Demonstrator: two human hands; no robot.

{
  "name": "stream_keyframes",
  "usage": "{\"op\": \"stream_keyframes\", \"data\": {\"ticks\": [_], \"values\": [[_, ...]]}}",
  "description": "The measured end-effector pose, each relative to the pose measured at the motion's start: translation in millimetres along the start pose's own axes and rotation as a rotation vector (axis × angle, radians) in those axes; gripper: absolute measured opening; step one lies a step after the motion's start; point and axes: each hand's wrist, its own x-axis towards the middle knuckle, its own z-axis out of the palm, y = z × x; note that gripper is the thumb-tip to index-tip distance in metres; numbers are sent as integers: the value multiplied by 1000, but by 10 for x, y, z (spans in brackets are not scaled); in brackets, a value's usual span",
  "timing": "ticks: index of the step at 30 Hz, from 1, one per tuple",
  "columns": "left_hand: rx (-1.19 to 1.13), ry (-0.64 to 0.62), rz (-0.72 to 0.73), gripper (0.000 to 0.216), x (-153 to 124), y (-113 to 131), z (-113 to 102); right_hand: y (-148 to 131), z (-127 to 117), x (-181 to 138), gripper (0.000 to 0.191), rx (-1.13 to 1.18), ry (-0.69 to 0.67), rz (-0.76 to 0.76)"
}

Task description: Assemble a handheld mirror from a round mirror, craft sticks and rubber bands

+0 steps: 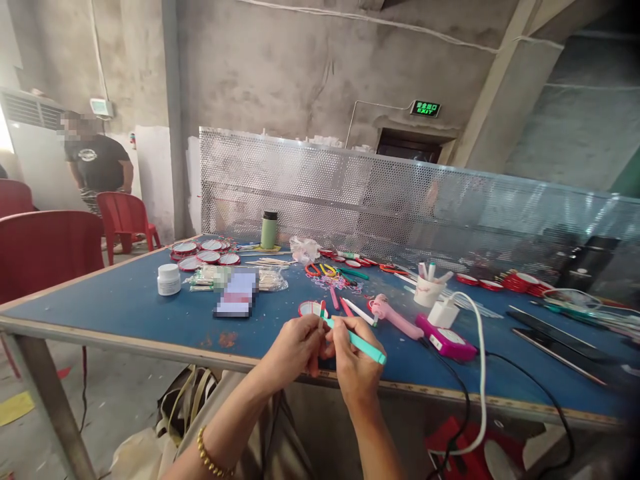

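Observation:
Near the table's front edge my two hands meet. A turquoise marker pen [369, 347] is pinched in my right hand [356, 363], its tip pointing left toward my other hand. My left hand [296, 343] is closed around a narrow red piece [323, 309] whose upper end sticks up above the fingers; its exact kind is hidden. Just behind the fingers lies a round red-rimmed disc [311, 308] with a pale face. Beyond it are a pink stick [335, 297] and a white pen [359, 311].
On the blue table [280, 320] stand a phone [237, 293], a white jar [169, 280], a green bottle [269, 231] and a paper cup [427, 291] of pens. Right of my hands lie a pink heat tool [397, 319], a magenta box [445, 339] and cables. A person [97, 160] stands far left.

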Motion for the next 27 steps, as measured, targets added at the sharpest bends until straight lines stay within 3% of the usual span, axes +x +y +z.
{"op": "stream_keyframes", "data": {"ticks": [27], "values": [[18, 10, -36, 34, -15, 41, 2, -28, -3, 10, 26, -36, -15, -14]]}}
